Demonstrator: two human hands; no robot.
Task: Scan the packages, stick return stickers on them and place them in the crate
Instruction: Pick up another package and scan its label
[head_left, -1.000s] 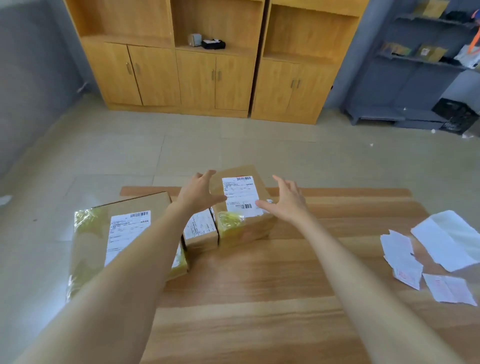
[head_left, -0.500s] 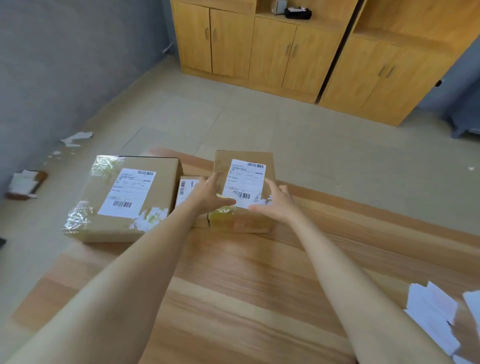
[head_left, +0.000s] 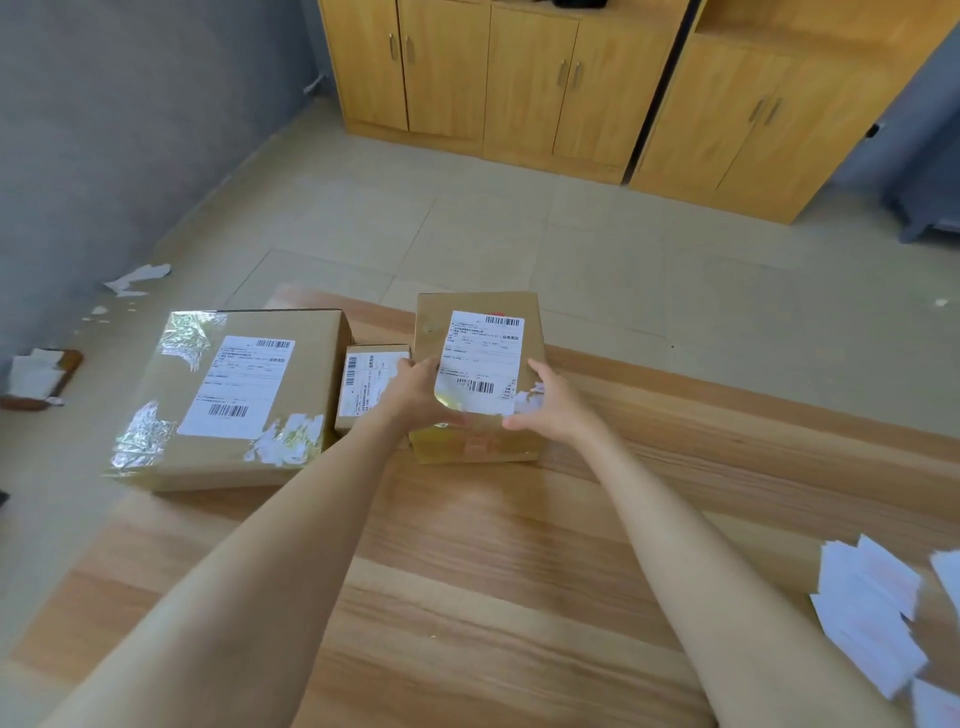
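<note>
While 2 hands (head_left: 422, 397) (head_left: 557, 408) hold 1 package (head_left: 480, 353), 2 packages (head_left: 244, 400) (head_left: 363, 387) lie alongside

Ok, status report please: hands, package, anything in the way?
Left hand and right hand grip the middle package by its sides. Package sits on the table. Small package close beside it on the left; no crate in view.
</note>
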